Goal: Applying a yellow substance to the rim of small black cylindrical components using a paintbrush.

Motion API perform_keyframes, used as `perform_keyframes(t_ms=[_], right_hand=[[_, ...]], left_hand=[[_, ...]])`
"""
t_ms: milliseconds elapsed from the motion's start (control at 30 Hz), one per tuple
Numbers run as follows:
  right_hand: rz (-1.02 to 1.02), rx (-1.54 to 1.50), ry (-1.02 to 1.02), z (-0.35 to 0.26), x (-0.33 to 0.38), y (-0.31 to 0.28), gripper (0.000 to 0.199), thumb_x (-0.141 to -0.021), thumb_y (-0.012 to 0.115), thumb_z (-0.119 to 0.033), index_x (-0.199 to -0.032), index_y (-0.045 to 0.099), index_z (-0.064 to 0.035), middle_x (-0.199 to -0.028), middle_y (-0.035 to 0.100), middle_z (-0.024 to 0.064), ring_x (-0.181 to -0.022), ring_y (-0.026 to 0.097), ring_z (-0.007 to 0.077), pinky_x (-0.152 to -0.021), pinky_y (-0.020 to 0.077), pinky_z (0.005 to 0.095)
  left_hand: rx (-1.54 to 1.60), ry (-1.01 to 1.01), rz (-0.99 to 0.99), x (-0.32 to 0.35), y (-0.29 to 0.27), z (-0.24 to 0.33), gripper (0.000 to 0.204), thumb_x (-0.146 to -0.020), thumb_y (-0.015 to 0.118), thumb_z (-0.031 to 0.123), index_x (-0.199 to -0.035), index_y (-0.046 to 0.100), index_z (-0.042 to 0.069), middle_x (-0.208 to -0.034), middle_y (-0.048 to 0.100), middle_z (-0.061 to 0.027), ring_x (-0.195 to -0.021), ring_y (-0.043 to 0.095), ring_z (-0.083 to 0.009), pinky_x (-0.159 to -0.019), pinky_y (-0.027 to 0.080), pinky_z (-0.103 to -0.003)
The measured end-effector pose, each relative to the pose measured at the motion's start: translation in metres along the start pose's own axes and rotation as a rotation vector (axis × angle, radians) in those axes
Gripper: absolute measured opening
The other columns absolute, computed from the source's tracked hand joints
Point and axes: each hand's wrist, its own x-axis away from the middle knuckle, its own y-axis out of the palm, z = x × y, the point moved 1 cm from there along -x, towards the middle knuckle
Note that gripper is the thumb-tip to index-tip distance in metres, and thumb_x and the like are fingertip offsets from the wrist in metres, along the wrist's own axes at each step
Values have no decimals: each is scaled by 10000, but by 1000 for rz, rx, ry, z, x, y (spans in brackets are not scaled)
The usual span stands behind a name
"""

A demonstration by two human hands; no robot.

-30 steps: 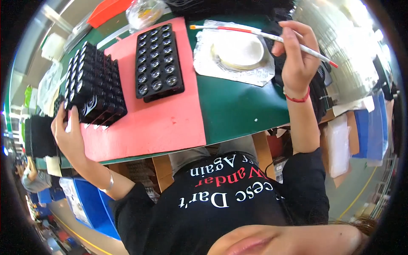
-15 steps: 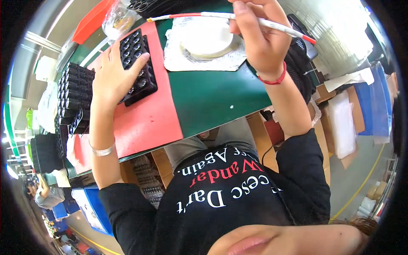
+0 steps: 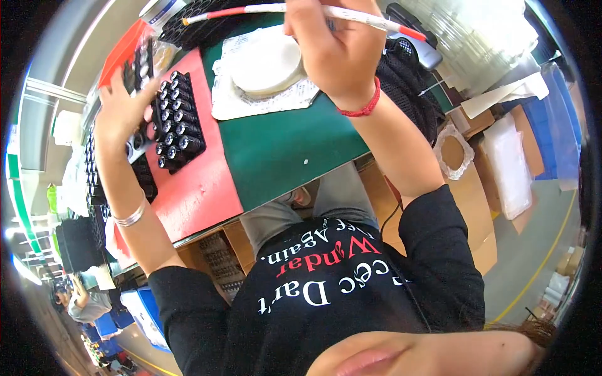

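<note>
My left hand (image 3: 119,116) is closed around a black tray with round holes (image 3: 143,62), blurred and held on edge. Beside it, on the pink mat (image 3: 197,191), stands a black tray of small black lens-like cylinders (image 3: 179,119), their shiny round tops uncovered. My right hand (image 3: 338,50) grips a thin red-and-white stick (image 3: 263,8) with a yellowish tip, held crosswise above the table. Below the stick, a thick white disc (image 3: 266,62) rests on a white papery sheet (image 3: 229,109).
More black trays (image 3: 94,182) stand at the left table edge. At the back are a red bin (image 3: 125,47) and black mesh-like trays (image 3: 204,28). A black mesh bag (image 3: 407,88) and clear plastic packaging (image 3: 476,37) lie at right. The tabletop is green (image 3: 282,150). Another person (image 3: 88,304) is far left.
My left hand has lifted a holed black tray off the one on the mat and moved it left, exposing the cylinders. My right hand with the stick has shifted left in view.
</note>
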Motion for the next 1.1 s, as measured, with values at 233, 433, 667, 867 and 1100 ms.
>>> perform_keyframes(t_ms=[233,433,667,867,1100], right_hand=[[154,-96,128,-6,-2,-2,87,-795,455,19,-877,483,19,-573,451,4,-460,402,27,-417,297,152],[122,-124,55,22,12,3,59,-778,480,13,-828,509,9,-593,494,1,-468,406,6,-413,291,150],[39,-69,104,19,16,6,52,-792,480,-3,-833,510,6,-549,469,-14,-444,390,6,-400,275,150],[24,-93,61,18,13,11,66,-799,470,-10,-856,501,4,-552,478,5,-457,443,40,-418,322,153],[35,22,70,18,19,14,127,-824,445,-85,-880,507,10,-551,509,49,-434,458,76,-422,362,173]], left_hand=[[-23,357,271,-103,3,41,784,-580,558,491,-1207,390,51,-1163,438,-205,-1058,452,-312,-885,356,-374],[338,745,-49,-155,40,68,698,-615,600,299,-1183,380,-42,-1125,471,-207,-1056,454,-257,-900,337,-298],[222,806,145,-161,70,65,647,-694,613,366,-1198,386,29,-1193,416,-189,-1099,410,-303,-927,320,-325],[-181,595,367,-77,32,58,578,-757,509,428,-1198,386,74,-1229,373,-169,-1100,401,-310,-922,323,-359],[86,699,442,82,8,24,449,-713,597,303,-1071,490,55,-1027,518,-135,-899,524,-284,-763,430,-339]])
